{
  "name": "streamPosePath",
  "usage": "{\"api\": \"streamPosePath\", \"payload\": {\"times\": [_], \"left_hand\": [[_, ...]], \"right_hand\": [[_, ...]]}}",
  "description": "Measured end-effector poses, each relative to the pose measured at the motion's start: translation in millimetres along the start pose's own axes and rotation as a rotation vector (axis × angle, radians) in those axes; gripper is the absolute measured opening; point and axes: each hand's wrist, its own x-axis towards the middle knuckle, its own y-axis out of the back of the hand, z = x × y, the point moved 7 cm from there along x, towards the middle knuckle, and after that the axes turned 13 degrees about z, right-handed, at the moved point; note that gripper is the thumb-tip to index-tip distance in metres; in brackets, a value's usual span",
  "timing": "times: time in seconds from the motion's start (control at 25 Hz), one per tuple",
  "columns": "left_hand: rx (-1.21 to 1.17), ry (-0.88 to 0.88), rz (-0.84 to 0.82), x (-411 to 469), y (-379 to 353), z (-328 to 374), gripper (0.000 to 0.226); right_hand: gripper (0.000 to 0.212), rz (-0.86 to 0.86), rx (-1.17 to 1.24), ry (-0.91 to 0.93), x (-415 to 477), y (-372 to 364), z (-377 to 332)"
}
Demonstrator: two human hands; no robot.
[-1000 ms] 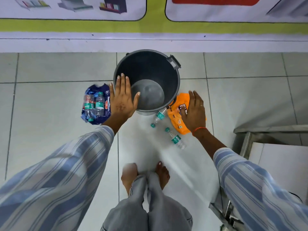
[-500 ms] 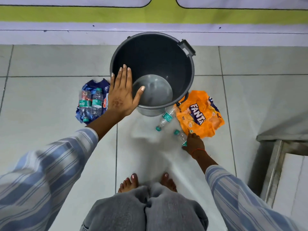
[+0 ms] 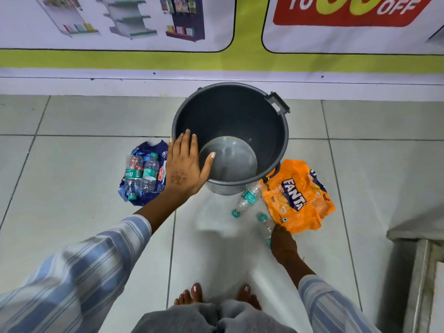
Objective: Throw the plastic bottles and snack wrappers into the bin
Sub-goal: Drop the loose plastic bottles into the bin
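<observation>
A dark grey bin (image 3: 276,138) stands on the tiled floor by the wall, with nothing visible inside it. My left hand (image 3: 183,165) lies flat on its near left rim, fingers apart. Two clear plastic bottles (image 3: 140,175) lie on a blue wrapper (image 3: 153,146) left of the bin. An orange Fanta wrapper (image 3: 296,195) lies to the bin's right, with a bottle (image 3: 247,199) beside it. My right hand (image 3: 283,241) is closed around another small bottle (image 3: 265,225) on the floor at the wrapper's near corner.
A wall with printed posters (image 3: 216,32) runs behind the bin. A pale metal frame (image 3: 418,272) stands at the right edge. My bare feet (image 3: 216,296) are on the floor in front of the bin.
My right hand left the orange wrapper, came down to the nearer bottle and closed on it. My left hand stays on the bin rim. The view shifted.
</observation>
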Motion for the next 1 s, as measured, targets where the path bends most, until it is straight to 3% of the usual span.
{"api": "streamPosePath", "payload": {"times": [0.2,0.32,0.44,0.56,0.68,0.76,0.88,1.0], "left_hand": [[0.011,0.037,-0.066,-3,-1,-2,0.078],[0.029,0.047,-0.115,-2,0,-1,0.08],[0.039,0.05,-0.151,-1,-1,-2,0.082],[0.039,0.052,-0.172,-2,-3,-3,0.081],[0.019,0.05,-0.155,-1,-3,-3,0.08],[0.004,0.045,-0.125,-1,-1,-6,0.082],[0.012,0.026,-0.098,0,-1,-10,0.084],[0.021,0.028,-0.085,0,0,-9,0.083]], "right_hand": [[0.067,0.157,0.095,-0.024,1,115,-10],[0.068,0.425,0.277,-0.116,-4,222,-8],[0.07,0.69,0.545,-0.003,-14,292,-42],[0.072,0.563,0.68,0.197,-1,289,-111],[0.073,0.312,0.434,0.185,19,239,-150],[0.072,0.28,0.283,0.182,27,224,-157],[0.059,0.498,0.348,0.249,30,244,-151],[0.033,0.916,0.783,0.192,8,264,-99]]}}
